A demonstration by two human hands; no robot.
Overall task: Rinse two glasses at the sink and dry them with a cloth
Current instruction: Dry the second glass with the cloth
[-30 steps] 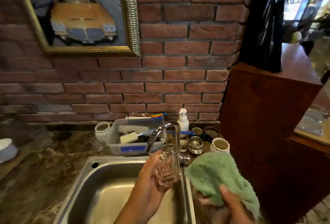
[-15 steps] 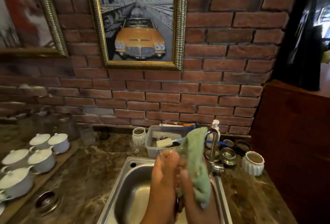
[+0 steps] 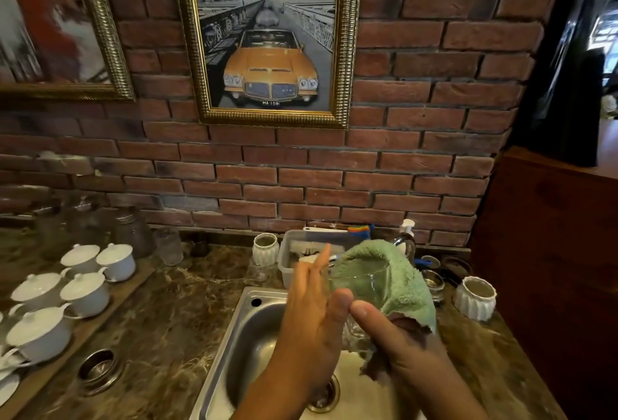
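A clear drinking glass [image 3: 363,280] is held above the steel sink [image 3: 249,329]. My left hand [image 3: 312,306] presses flat against its left side, fingers stretched out and thumb at its base. A green cloth [image 3: 406,280] wraps the glass's right and back side. My right hand [image 3: 398,336] grips the cloth and the glass from below, thumb pointing left. The lower part of the glass is hidden behind both thumbs. Another clear glass [image 3: 169,245] stands on the counter at the back left.
The tap [image 3: 406,242] rises behind the cloth. A grey tub [image 3: 301,252] with brushes, a soap bottle [image 3: 408,227], white ribbed cups [image 3: 475,297] and small metal bowls [image 3: 433,280] crowd the back edge. White lidded cups [image 3: 83,285] fill a wooden tray at left. A wooden cabinet [image 3: 548,252] stands right.
The cloth has come from beside the glass to wrap around it, both hands now on the glass. The view has swung left and up, showing the car picture and the lidded cups.
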